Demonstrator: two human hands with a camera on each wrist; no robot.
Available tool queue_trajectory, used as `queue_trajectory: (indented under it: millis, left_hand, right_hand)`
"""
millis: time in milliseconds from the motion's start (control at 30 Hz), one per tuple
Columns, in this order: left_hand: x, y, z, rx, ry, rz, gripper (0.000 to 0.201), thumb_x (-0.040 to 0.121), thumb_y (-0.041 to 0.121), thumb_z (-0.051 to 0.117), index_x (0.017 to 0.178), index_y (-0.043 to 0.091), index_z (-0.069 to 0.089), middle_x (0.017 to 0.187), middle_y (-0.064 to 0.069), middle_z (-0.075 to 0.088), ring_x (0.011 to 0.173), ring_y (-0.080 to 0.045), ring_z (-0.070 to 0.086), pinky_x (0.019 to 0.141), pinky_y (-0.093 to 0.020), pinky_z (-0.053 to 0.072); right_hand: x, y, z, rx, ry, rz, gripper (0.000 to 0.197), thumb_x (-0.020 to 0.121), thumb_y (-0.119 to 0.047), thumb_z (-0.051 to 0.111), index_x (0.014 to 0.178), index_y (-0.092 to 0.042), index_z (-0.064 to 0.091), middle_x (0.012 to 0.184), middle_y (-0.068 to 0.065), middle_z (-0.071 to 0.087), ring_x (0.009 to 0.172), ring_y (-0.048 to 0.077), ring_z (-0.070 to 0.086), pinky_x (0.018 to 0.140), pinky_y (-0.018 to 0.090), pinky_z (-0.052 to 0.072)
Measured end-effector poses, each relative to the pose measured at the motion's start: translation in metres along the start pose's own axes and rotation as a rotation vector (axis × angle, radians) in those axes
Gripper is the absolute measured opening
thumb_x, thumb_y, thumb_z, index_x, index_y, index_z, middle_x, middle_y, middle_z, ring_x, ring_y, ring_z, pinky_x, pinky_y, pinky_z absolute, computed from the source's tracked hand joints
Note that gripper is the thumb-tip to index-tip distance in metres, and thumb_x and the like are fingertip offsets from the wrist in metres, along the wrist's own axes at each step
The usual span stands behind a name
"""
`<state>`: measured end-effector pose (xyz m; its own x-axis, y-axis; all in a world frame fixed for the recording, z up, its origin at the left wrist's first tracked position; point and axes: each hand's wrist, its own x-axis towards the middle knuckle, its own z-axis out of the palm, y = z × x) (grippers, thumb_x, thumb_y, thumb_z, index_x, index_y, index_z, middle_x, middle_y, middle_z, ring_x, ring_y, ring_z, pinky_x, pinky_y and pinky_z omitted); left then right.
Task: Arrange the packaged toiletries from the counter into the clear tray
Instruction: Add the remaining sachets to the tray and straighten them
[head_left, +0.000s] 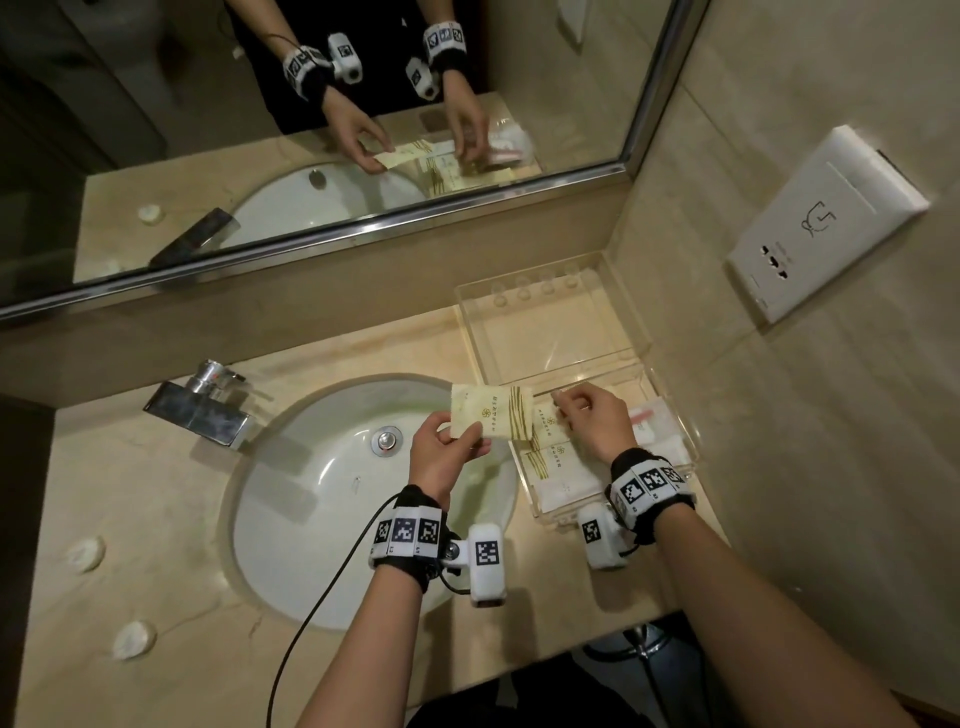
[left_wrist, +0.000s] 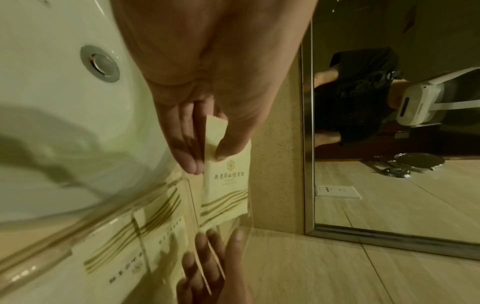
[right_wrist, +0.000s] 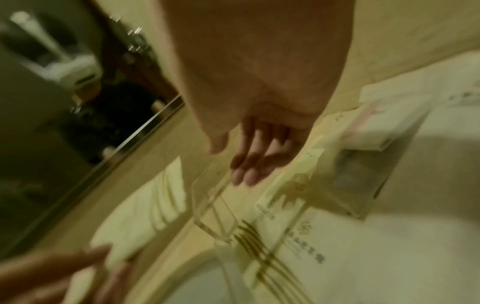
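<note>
My left hand (head_left: 462, 434) pinches a cream sachet with gold stripes (head_left: 491, 415) by its left end, above the sink's right rim and just left of the clear tray (head_left: 680, 431). In the left wrist view the thumb and fingers of that hand (left_wrist: 207, 162) hold the sachet (left_wrist: 226, 185) near its serrated top. My right hand (head_left: 571, 410) hovers over the tray with loosely bent fingers and nothing in it; the right wrist view shows it (right_wrist: 231, 164) above the tray's clear wall (right_wrist: 213, 205). Several cream packets (head_left: 550, 457) and white packets (head_left: 649, 421) lie inside the tray.
A second clear tray piece (head_left: 623, 332) stands behind the first, against the wall corner. The white sink basin (head_left: 322, 499) and chrome faucet (head_left: 202, 405) fill the counter's middle. Two small white round items (head_left: 85, 553) lie at the counter's left. A wall socket (head_left: 826, 223) is on the right.
</note>
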<state>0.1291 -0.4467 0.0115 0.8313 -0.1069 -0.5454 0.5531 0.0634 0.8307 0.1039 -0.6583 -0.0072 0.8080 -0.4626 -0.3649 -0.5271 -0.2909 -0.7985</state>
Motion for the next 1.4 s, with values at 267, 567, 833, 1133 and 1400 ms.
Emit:
queue_trajectory:
  millis: [267, 567, 833, 1133, 1400]
  left_hand:
    - [0.008, 0.006, 0.032, 0.252, -0.144, 0.083, 0.012, 0.085, 0.008, 0.068, 0.094, 0.013, 0.062, 0.069, 0.002, 0.059, 0.069, -0.018, 0.06, 0.074, -0.03, 0.054]
    - [0.022, 0.012, 0.039, 0.42, -0.04, 0.235, 0.017, 0.084, 0.008, 0.068, 0.1, 0.005, 0.065, 0.081, 0.003, 0.063, 0.071, -0.011, 0.058, 0.066, -0.018, 0.049]
    - [0.018, -0.003, 0.044, 0.652, -0.098, 0.292, 0.019, 0.08, 0.003, 0.068, 0.092, 0.015, 0.06, 0.089, 0.001, 0.062, 0.072, -0.009, 0.054, 0.065, -0.018, 0.044]
    - [0.022, -0.019, 0.057, 1.065, -0.172, 0.404, 0.035, 0.066, 0.019, 0.084, 0.087, 0.02, 0.056, 0.096, 0.004, 0.056, 0.096, -0.019, 0.048, 0.079, -0.029, 0.043]
    - [0.025, -0.028, 0.065, 1.234, -0.18, 0.44, 0.039, 0.066, 0.016, 0.082, 0.094, 0.016, 0.054, 0.107, 0.001, 0.052, 0.102, -0.022, 0.044, 0.079, -0.031, 0.044]
  right_hand:
    - [-0.007, -0.014, -0.019, 0.19, -0.332, -0.087, 0.041, 0.076, -0.039, 0.08, 0.113, -0.025, 0.068, 0.081, -0.006, 0.074, 0.089, 0.012, 0.072, 0.08, 0.022, 0.055]
    - [0.009, -0.005, -0.048, 0.042, 0.098, 0.062, 0.031, 0.086, -0.021, 0.07, 0.114, -0.011, 0.061, 0.113, 0.007, 0.067, 0.1, 0.023, 0.065, 0.086, 0.035, 0.054]
    - [0.006, -0.004, -0.039, -0.125, -0.064, 0.245, 0.037, 0.086, -0.023, 0.068, 0.119, -0.01, 0.057, 0.113, 0.007, 0.061, 0.097, 0.023, 0.06, 0.082, 0.033, 0.052]
    - [0.01, -0.001, -0.01, -0.382, -0.004, 0.129, 0.035, 0.08, -0.029, 0.077, 0.104, -0.008, 0.061, 0.109, 0.01, 0.065, 0.1, 0.025, 0.063, 0.079, 0.03, 0.049]
    - [0.004, 0.002, -0.009, -0.562, -0.017, 0.053, 0.042, 0.084, -0.035, 0.073, 0.113, -0.009, 0.059, 0.112, 0.009, 0.065, 0.101, 0.027, 0.063, 0.079, 0.034, 0.052]
